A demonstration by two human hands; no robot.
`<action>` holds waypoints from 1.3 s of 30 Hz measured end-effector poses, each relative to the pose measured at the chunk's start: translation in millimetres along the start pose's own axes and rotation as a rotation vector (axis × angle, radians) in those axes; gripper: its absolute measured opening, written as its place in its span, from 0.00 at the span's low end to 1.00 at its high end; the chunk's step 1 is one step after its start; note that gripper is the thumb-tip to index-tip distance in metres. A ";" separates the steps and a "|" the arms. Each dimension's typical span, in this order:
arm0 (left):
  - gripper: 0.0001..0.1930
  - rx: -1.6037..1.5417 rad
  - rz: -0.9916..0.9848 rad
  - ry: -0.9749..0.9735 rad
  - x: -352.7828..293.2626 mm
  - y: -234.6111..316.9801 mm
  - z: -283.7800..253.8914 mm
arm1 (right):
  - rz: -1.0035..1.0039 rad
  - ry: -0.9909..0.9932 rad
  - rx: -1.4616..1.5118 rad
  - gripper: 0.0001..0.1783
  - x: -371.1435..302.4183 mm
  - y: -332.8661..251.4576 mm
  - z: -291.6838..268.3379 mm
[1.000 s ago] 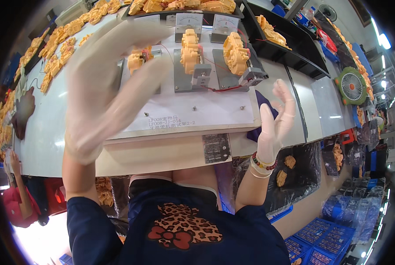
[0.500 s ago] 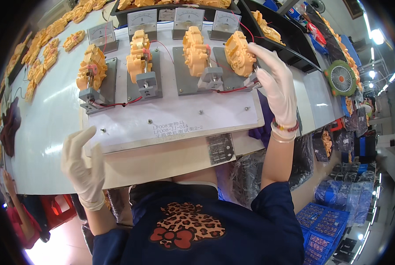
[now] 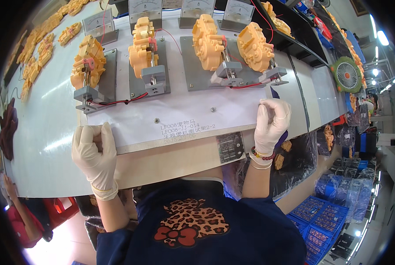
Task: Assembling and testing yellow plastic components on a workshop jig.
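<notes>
On a white board [image 3: 179, 105] stand several grey mounts, each with a yellow-orange plastic gear housing: far left [image 3: 87, 66], centre left [image 3: 141, 62], centre right [image 3: 207, 48] and far right [image 3: 254, 51]. Metal shafts run into grey blocks [image 3: 153, 78] before the housings. My left hand [image 3: 95, 154], white-gloved, is closed over the board's front left corner. At the front right corner my right hand [image 3: 271, 128], also gloved, has thumb and fingers pinched together. Whatever either grips is hidden. Between them, small metal posts [image 3: 156, 120] stick up from the board.
Analog meters [image 3: 197, 9] line the board's back, with red wires. More housings [image 3: 45, 48] lie at the table's left; a black bin [image 3: 294, 42] holds some at the right. A green fan [image 3: 348, 75] stands far right. Blue crates [image 3: 316, 234] sit below; another person's arm [image 3: 18, 207] shows left.
My right hand has come down from the far-right housing to the front right corner. The left hand's fingers have closed at the front left corner. The board now appears slightly farther up the view.
</notes>
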State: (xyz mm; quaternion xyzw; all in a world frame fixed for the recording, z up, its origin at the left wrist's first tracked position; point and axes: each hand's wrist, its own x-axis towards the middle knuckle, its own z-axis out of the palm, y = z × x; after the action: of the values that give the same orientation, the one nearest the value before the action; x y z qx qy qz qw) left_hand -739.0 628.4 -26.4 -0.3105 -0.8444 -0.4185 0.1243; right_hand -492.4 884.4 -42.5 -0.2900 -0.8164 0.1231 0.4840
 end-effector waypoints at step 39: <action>0.08 -0.056 0.364 -0.219 2.5 47.4 35.8 | -0.008 -0.286 0.334 0.07 26.2 -82.8 22.0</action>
State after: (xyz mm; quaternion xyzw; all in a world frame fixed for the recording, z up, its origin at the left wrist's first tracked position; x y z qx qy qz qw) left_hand -709.4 679.1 -17.5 -0.5048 -0.7710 -0.3761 0.0966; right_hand -550.2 835.4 5.2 -0.1821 -0.8462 0.2944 0.4050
